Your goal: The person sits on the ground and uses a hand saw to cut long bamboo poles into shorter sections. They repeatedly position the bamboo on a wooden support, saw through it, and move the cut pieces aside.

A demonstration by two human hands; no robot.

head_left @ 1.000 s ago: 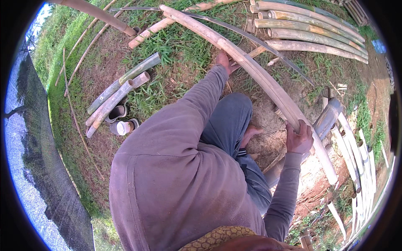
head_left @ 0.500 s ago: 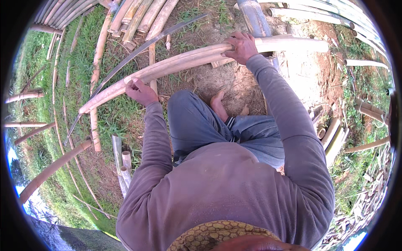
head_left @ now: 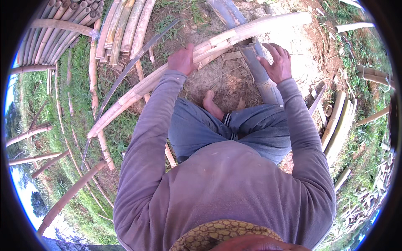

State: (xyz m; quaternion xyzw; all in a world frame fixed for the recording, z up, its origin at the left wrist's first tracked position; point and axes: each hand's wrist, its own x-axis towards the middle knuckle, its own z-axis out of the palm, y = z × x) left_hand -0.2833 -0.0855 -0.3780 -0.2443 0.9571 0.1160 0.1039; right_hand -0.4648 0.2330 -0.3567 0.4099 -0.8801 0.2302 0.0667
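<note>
Even, bright daylight; soft, faint shadows only. No glare. Strong fisheye bending toward the rim, black circular border. Sharp at centre, slightly soft at edges. Pale, washed-out sky at lower left.

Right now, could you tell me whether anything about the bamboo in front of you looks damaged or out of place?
The long pale bamboo pole under the left hand looks split lengthwise into strips that gape near the hand. The right hand is open over a darker bamboo piece. Nothing else stands out.
</note>
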